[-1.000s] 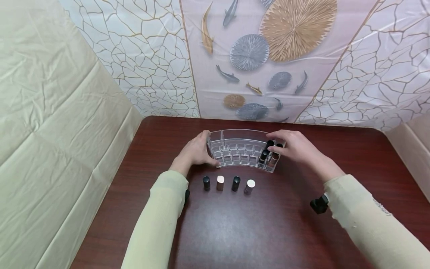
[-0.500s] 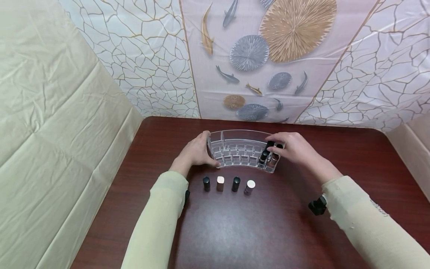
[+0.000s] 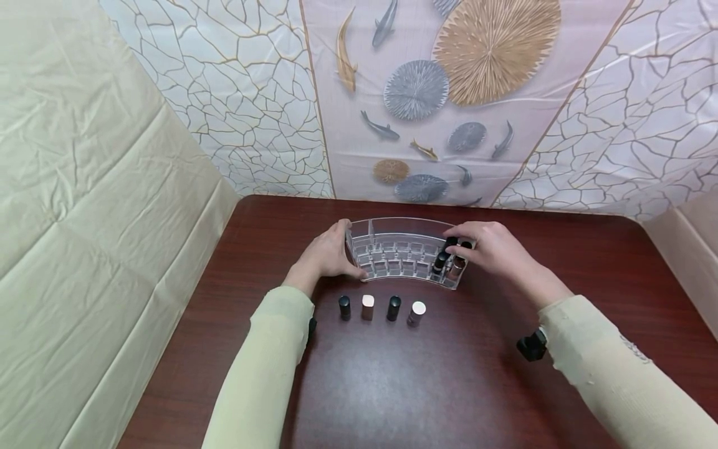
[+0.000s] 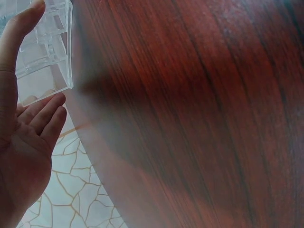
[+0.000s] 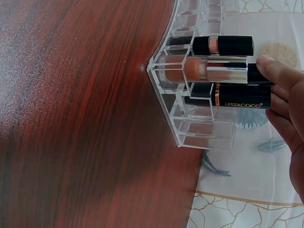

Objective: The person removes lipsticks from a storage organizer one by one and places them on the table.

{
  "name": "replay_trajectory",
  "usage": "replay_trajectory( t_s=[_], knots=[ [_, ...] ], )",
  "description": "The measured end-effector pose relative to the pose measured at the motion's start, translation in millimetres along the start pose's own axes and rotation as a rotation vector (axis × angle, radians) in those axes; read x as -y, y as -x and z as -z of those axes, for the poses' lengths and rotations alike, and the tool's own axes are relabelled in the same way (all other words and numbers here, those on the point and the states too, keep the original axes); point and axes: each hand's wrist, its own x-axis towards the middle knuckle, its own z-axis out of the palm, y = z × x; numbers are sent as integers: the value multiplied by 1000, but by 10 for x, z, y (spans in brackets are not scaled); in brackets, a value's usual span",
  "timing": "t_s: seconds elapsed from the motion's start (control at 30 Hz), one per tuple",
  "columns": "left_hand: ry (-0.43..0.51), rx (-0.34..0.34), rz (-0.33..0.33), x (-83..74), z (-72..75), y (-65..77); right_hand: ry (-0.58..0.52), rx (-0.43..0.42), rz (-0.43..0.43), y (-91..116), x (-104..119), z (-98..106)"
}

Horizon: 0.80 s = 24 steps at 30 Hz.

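Gripping the organizer with my left hand, right hand pinching a black tube, I've four seated; four loose tubes remain mid-frame.

One clear organizer, four racked tubes, four loose tubes on one table, two hands
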Motion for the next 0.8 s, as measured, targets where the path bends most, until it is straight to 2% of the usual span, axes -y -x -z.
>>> replay_trajectory(
  t_s=[0.33, 0.8],
  knots=[
    [3, -6, -7, 1, -4, 1, 50, -54, 38, -32, 87, 123],
    [13, -11, -12, 7, -10, 5, 58, -108, 50, -40, 246, 458]
  ],
)
